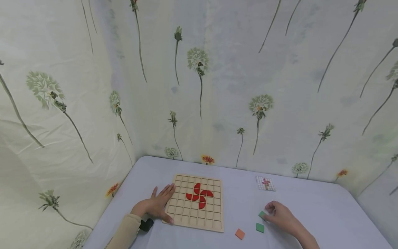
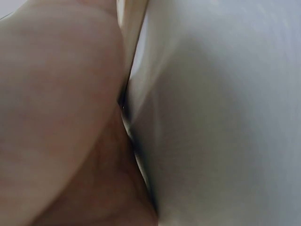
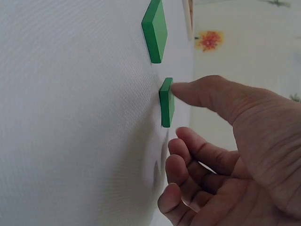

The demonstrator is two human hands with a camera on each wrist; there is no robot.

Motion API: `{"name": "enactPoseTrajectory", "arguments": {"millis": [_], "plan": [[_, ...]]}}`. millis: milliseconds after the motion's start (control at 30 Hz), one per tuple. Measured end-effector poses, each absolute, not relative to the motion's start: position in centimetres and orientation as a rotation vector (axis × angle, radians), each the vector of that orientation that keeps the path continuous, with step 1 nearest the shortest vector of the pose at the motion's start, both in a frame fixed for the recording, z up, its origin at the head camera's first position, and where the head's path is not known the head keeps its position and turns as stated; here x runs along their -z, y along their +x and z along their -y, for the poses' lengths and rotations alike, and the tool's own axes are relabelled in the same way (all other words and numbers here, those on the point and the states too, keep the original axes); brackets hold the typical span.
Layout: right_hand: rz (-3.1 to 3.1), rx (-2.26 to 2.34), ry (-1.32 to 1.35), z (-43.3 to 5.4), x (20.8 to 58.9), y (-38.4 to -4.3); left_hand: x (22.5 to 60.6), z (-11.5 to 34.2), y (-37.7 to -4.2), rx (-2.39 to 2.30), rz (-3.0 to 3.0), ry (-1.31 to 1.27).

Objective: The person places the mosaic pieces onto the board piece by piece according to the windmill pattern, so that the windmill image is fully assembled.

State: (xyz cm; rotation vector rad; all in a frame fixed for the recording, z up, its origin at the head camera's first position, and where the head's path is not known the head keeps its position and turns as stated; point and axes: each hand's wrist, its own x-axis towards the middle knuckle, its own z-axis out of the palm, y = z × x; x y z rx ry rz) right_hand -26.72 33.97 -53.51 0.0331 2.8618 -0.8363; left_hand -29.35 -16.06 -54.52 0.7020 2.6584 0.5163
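In the head view, my left hand (image 1: 157, 204) lies spread along the left edge of a square wooden grid board (image 1: 192, 221), thumb at its near corner. Red petal-shaped pieces (image 1: 202, 202) form a pinwheel on the board. My palm (image 2: 56, 103) fills much of the left wrist view, with the board's edge beside it. My right hand (image 1: 281, 217) is over a green square tile (image 3: 166, 103); the thumb tip touches its top face while the other fingers are loosely bent beside it. A second green tile (image 1: 259, 227) lies flat nearby.
An orange tile (image 1: 240, 233) lies near the board's front right corner. Farther back on the white tabletop (image 1: 239, 193) is a small pattern card (image 1: 265, 183) with a pinwheel picture. A flower-printed curtain (image 1: 224, 86) hangs behind the table. A black object (image 1: 146, 224) sits at my left wrist.
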Motion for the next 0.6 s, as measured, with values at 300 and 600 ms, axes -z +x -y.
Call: {"name": "enactPoseTrajectory", "arguments": {"millis": [300,600], "plan": [[-2.834,0.854,0.018,-33.32,53.64,-26.55,55.14,16.33,-29.74,-0.522,-2.654,0.698],[-2.841,0.851,0.05,-33.61,53.78,-26.78,54.91,16.22,-29.62,-0.526,-2.654,0.706]]}}
